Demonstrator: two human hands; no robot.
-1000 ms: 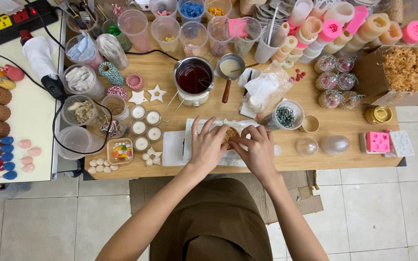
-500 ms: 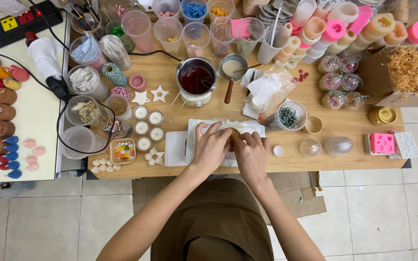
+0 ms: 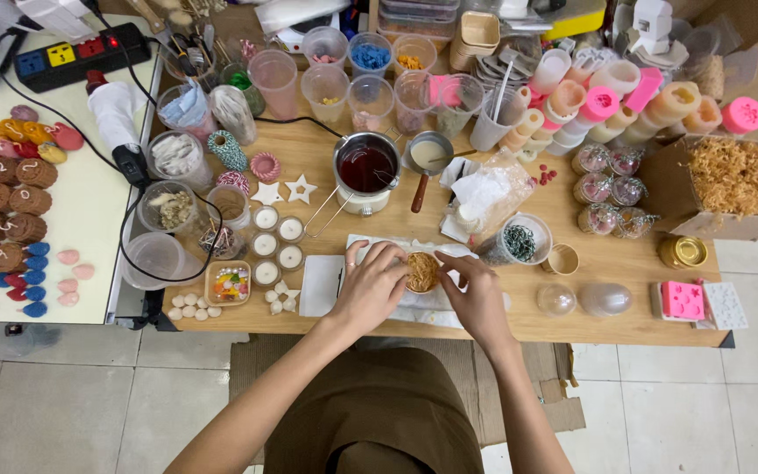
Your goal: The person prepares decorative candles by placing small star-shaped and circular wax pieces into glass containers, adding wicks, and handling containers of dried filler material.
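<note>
A small round cup [image 3: 421, 272] filled with golden-brown shreds is held between the two hands, resting on a sheet of white paper [image 3: 414, 303] at the near edge of the wooden tabletop [image 3: 625, 263]; the left hand [image 3: 372, 285] is curled against the cup's left side with fingers bent over its rim; the right hand [image 3: 477, 294] is closed on its right side, thumb and forefinger pinched at the rim. The tabletop is crowded: a pot of dark red liquid [image 3: 366, 171] is set just behind the cup, small white candles [image 3: 275, 244] to the left, a cardboard box of straw-like shreds [image 3: 734, 184] at the far right; a pink mould [image 3: 682, 299] lies near the right front corner. Little bare wood is left, mostly to the right of the hands; a pale side table [image 3: 89, 228] adjoins on the left; grey floor tiles [image 3: 677, 412] are seen below. Both forearms are angled inward from the body, wrists low over the edge.
</note>
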